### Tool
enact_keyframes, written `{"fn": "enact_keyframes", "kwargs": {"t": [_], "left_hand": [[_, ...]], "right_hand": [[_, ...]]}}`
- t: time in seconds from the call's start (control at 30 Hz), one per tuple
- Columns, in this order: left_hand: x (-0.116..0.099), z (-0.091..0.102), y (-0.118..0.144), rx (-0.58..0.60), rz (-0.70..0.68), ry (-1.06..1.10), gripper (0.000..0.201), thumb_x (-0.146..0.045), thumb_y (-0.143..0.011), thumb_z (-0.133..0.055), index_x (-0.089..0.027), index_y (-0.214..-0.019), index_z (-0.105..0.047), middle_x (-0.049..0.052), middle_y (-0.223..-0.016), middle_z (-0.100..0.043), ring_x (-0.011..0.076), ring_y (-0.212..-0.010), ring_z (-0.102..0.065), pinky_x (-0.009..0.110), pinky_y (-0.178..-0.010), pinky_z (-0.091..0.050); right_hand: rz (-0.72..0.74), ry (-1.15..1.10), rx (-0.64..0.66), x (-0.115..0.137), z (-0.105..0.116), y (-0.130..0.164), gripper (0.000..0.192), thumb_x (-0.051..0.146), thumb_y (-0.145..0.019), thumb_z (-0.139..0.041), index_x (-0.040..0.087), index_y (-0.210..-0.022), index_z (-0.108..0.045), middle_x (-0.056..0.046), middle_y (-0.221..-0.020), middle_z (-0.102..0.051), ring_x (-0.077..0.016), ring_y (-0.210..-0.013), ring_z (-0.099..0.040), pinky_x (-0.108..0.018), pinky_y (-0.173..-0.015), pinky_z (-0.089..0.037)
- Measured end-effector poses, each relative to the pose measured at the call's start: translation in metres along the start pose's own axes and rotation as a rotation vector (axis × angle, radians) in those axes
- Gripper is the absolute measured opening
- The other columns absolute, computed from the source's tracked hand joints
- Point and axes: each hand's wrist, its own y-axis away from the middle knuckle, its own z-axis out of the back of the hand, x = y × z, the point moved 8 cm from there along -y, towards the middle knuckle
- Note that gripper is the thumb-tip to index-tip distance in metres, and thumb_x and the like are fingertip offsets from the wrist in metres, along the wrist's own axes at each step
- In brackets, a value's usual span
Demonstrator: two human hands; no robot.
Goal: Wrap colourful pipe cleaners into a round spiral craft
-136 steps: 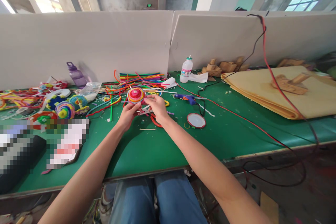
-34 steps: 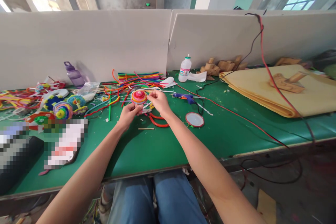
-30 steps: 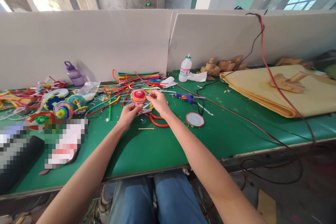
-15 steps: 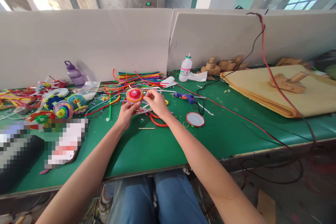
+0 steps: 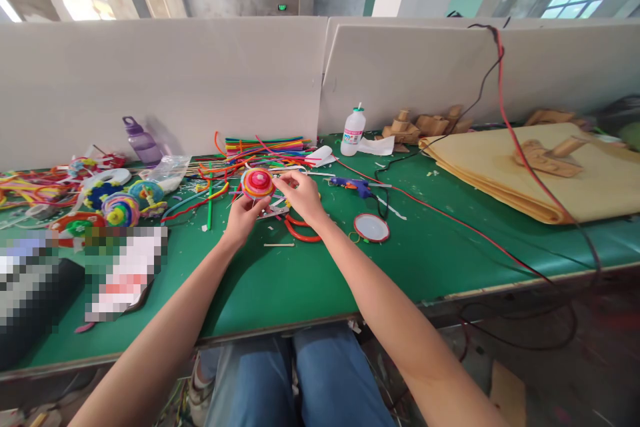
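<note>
A round coil of pipe cleaners (image 5: 257, 183), red and pink at the middle with orange and yellow rings, is held just above the green table (image 5: 320, 273). My left hand (image 5: 241, 216) grips it from below. My right hand (image 5: 301, 195) pinches its right edge with thumb and fingers. Behind the coil lies a heap of loose coloured pipe cleaners (image 5: 260, 150). A red ring (image 5: 300, 232) lies on the table under my right wrist.
A blue glue gun (image 5: 353, 185), a round red-rimmed lid (image 5: 371, 227) and a white glue bottle (image 5: 353, 131) are to the right. Finished coiled pieces (image 5: 120, 208) and a purple bottle (image 5: 140, 140) sit left. Tan sheets (image 5: 525, 177) and red and black cables (image 5: 450, 217) lie right.
Over the frames both hands kept hold of the coil, shifting it slightly left and turning it; the right fingers moved along its edge.
</note>
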Motion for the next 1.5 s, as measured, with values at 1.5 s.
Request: {"fn": "enact_keyframes", "kwargs": {"t": [1.5], "left_hand": [[-0.009,0.012,0.002,-0.158,-0.073,-0.073,0.027,-0.04,-0.064,-0.074,-0.016,-0.07,-0.066,0.001,-0.061,-0.065,0.014,-0.057,-0.056,0.025,-0.055,-0.041]], "right_hand": [[-0.265,-0.36,-0.023,-0.008,-0.008,0.01,0.02,0.033,-0.075,-0.067,0.018,-0.064,-0.059,0.006,-0.044,-0.048,-0.0064,-0.035,-0.037,-0.022,-0.037,-0.026]]}}
